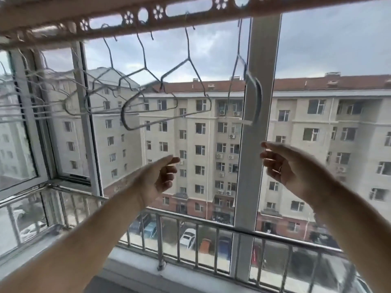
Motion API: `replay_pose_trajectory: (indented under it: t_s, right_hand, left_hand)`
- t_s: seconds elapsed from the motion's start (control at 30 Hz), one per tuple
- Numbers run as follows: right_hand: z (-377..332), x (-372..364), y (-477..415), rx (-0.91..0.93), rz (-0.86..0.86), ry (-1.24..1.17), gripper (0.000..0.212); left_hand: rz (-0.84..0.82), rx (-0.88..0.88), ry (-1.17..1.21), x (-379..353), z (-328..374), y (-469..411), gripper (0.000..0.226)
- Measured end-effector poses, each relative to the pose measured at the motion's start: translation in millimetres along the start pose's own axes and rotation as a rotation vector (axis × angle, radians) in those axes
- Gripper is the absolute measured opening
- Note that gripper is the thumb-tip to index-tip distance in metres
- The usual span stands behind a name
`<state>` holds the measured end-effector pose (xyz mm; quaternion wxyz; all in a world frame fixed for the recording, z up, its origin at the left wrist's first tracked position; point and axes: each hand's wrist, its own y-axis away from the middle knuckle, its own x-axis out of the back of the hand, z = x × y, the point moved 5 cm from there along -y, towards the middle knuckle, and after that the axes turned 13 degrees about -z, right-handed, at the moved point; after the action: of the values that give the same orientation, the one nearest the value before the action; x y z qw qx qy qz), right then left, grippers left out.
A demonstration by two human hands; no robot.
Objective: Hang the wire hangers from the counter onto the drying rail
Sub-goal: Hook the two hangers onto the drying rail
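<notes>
Beyond the window's white post (252, 166) stand pale apartment blocks (190, 134) under a grey sky, with a metal railing (211, 226) along the sill. Across the top runs the drying rail (63, 17) (pierced with flower cut-outs). The wire hangers (187, 59) hang from it in a row by their hooks, and the rightmost hanger (259, 96) is turned edge-on and blurred. Below them, the left hand (158, 178) and right hand (283, 166) are raised, well apart, fingers loosely spread, gripping nothing.

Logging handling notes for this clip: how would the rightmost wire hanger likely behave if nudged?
Rightmost wire hanger probably swings freely: one thin hook holds it on the drying rail. Likely light: bare thin wire. Probably stiff: its outline shows no sag.
</notes>
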<state>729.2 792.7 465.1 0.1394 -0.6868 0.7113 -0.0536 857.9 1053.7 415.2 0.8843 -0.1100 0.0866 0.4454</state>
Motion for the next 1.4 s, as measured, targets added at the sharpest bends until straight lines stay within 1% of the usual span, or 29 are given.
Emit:
replay_pose_trajectory:
  t_s: [0.07,0.13,0.2,0.3,0.47,0.6,0.7,0.77,0.9,1.0,1.1,1.27,1.4]
  right_hand:
    - [33,12,14,-0.055,-0.001,0.012,0.016]
    - [59,23,30,-0.091,0.005,0.019,0.026]
    - [80,33,46,-0.117,0.027,0.033,0.039]
    - [106,49,71,-0.149,0.075,0.055,0.049]
    - [137,73,115,-0.182,0.164,-0.016,0.058]
    - [149,96,158,-0.178,0.256,-0.033,0.053]
    - [154,121,195,-0.181,0.317,-0.01,0.061]
    - [157,142,225,-0.182,0.369,0.002,0.061]
    - [155,189,295,-0.205,0.476,0.026,0.055]
    - [146,225,353,-0.2,0.566,0.02,0.051]
    - [136,259,412,-0.191,0.653,0.014,0.042]
    - [113,308,510,-0.207,0.785,0.062,0.047]
    - [88,340,585,-0.204,0.896,0.078,0.043]
  left_hand:
    - [-0.014,0.081,-0.006,-6,-41,3,0.021]
    - [-0.033,0.147,0.004,-14,-77,5,0.023]
    - [-0.07,0.204,0.02,-26,-107,7,0.024]
    - [-0.121,0.271,0.024,-48,-141,8,0.02]
    - [-0.2,0.35,0.051,-91,-189,10,0.026]
    - [-0.253,0.401,0.028,-131,-218,16,0.034]
    - [-0.271,0.428,0.006,-168,-237,18,0.037]
    - [-0.301,0.438,-0.019,-200,-250,21,0.035]
    - [-0.396,0.458,-0.032,-277,-278,32,0.021]
    - [-0.473,0.492,-0.032,-343,-303,45,0.024]
    - [-0.537,0.529,-0.017,-410,-330,62,0.027]
    - [-0.637,0.566,-0.007,-516,-367,94,0.021]
    - [-0.718,0.596,-0.008,-599,-393,120,0.019]
